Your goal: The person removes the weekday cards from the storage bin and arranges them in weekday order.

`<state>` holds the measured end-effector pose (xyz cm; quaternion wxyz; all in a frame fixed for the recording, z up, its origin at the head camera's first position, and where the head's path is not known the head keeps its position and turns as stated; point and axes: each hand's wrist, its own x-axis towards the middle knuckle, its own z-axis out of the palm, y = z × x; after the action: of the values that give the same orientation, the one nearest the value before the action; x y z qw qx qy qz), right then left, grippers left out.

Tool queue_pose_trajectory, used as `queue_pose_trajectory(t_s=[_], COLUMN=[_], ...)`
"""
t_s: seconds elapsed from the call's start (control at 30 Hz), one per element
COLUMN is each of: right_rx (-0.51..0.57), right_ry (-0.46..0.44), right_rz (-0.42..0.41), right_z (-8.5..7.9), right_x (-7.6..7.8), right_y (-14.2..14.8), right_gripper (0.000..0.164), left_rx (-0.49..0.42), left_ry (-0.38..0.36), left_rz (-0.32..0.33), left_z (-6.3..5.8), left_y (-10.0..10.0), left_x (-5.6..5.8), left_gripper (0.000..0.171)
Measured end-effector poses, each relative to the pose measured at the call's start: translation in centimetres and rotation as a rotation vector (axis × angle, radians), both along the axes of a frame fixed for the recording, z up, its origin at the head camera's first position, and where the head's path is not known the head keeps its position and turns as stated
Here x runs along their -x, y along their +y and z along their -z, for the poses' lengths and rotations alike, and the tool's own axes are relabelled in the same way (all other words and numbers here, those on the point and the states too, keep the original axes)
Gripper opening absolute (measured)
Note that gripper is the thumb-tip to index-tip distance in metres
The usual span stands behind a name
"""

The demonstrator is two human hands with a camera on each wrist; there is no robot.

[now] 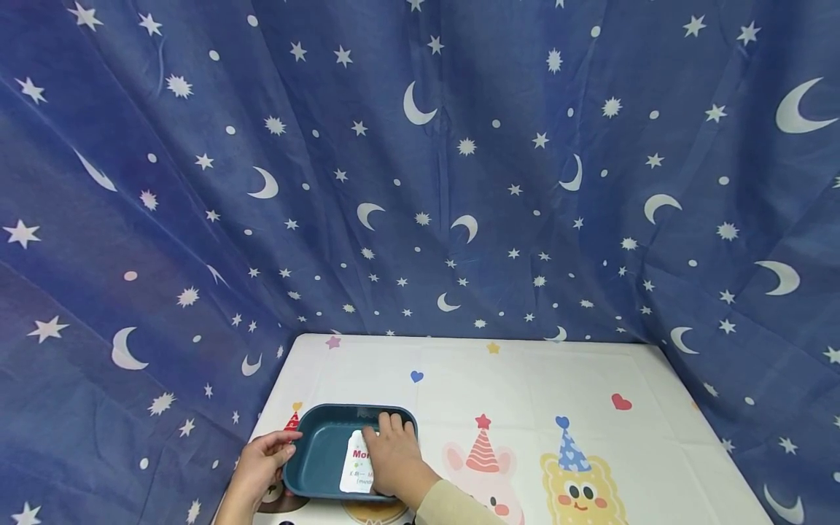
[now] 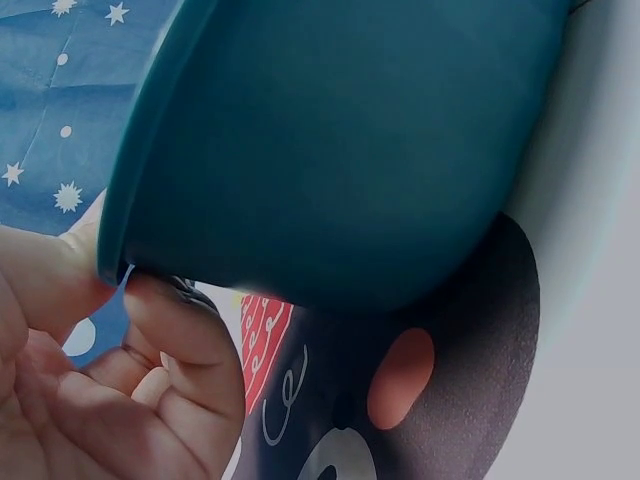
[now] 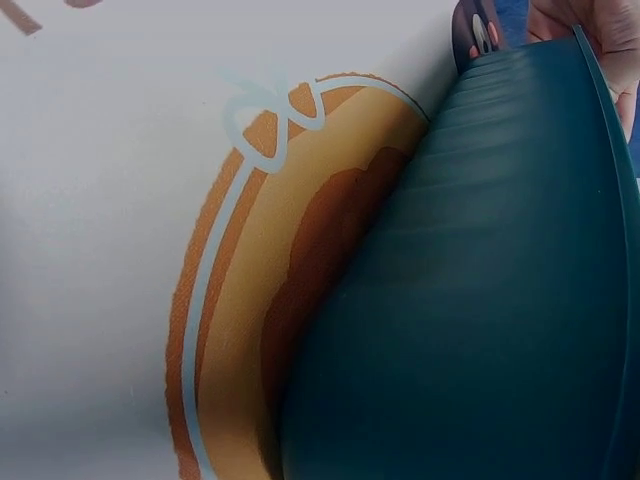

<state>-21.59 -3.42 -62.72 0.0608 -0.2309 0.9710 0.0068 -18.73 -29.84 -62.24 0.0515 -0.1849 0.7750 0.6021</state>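
One teal tub [image 1: 320, 453] and one white card [image 1: 352, 470] can be counted, lower left of the frame. The tub's left rim is pinched by the left hand [image 1: 257, 467]; the card inside is partly covered by the right hand [image 1: 397, 458], grip can't be told. Loads of printed white table [image 1: 538, 386] is left rightward, little toward the left edge.

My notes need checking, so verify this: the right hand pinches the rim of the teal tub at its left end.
Not right: it is the left hand that pinches the rim of the teal tub at its left end, as the head view shows.
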Motion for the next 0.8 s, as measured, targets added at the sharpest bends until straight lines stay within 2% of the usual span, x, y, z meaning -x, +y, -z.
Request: queue_pose_trajectory(t_s=[0.33, 0.8], right_rx=[0.008, 0.008], right_ry=[-0.020, 0.021], right_rz=[0.048, 0.028], right_z=[-0.17, -0.24], right_x=[0.03, -0.21], right_y=[0.01, 0.02], right_gripper=[0.105, 0.103], left_rx=[-0.001, 0.001], left_ry=[-0.003, -0.017], left_rz=[0.001, -0.002], left_z=[0.08, 0.22], left_y=[0.13, -0.05], left_x=[0.09, 0.15], left_gripper=[0.030, 0.031])
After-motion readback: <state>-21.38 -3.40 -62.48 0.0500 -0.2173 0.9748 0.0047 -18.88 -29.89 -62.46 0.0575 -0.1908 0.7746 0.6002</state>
